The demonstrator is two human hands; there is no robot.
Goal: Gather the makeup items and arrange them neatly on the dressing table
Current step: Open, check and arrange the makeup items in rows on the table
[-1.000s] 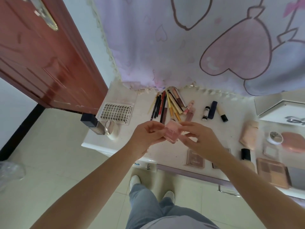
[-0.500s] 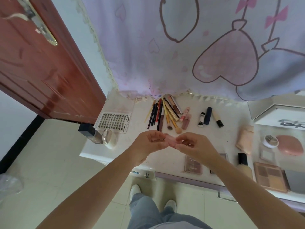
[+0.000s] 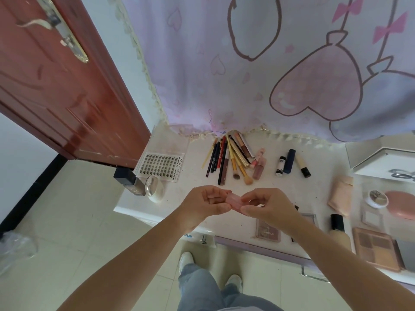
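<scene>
Hands share one pink item above the front of the desk

Both hands meet in mid-air over the near edge of the desk (image 3: 292,194). The left hand (image 3: 205,204) curls its fingers and thumb round one end of a small pale-pink makeup item (image 3: 233,199), and the right hand (image 3: 268,204) pinches the other end between thumb and fingertips. So the item lies directly between the two hands, its long axis running roughly left to right, level with the knuckles. Neither hand is nearer; each covers an end, and only the middle of the item shows. Whether it is a capped tube or a small bottle cannot be told from this view.

Outward from the hands, beyond the fingertips toward the curtain (image 3: 247,86), lies the fanned bunch of pencils and brushes (image 3: 226,158), with two pink lip-gloss tubes (image 3: 258,163) just beside it on the right. Further right sit a small white bottle (image 3: 280,165), a dark-blue tube (image 3: 289,160) and a cream stick with a black cap (image 3: 303,164), near one another. Below the right wrist is a small blush compact (image 3: 267,231).

Judging by the layout, the pink item belongs with the lip-gloss tubes, which lie forward and slightly right of the hands. To match them it would need turning so its long axis points away from the person, and the right hand has the shorter reach.
</scene>
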